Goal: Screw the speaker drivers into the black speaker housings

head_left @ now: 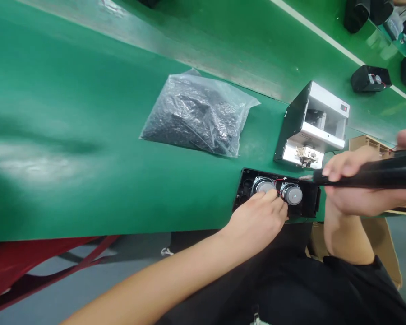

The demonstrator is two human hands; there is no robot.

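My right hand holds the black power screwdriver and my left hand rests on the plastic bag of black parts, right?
Not quite. In the head view the right hand holds the black power screwdriver, but the left hand rests on the black speaker housing; the plastic bag lies apart.

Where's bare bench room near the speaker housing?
The widest bare patch is the green mat left of the bag and the housing, out to the near edge. A narrower strip lies between bag and housing. The right is crowded: feeder, housing, left hand and right hand with the screwdriver bunch together.
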